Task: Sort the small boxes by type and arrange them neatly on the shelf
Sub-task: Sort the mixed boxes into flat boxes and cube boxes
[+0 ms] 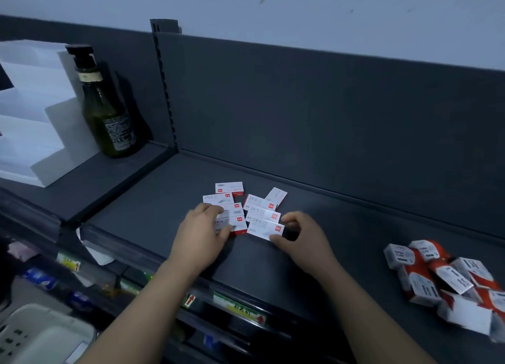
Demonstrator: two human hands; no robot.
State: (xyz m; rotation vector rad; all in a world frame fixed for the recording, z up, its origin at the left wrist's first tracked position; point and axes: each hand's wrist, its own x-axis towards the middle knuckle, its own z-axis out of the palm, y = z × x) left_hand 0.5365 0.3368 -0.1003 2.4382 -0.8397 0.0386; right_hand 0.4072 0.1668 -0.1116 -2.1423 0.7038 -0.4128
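Observation:
Several small white staple boxes marked 24/6 (261, 209) lie flat in two short columns on the dark shelf (328, 235). My left hand (203, 231) rests on the nearest box of the left column (237, 222), thumb at its front edge. My right hand (299, 233) pinches the nearest box of the right column (265, 229) at its right end. One box (229, 188) lies apart at the back, another (276, 194) is tilted. At the far right sits a loose heap of red-and-white paper clip boxes (448, 279).
A dark green pump bottle (108, 112) and a white stepped stand (35, 112) occupy the neighbouring shelf section on the left. A slotted upright (165, 90) divides the sections. Price labels (240, 307) line the shelf front; goods fill lower shelves.

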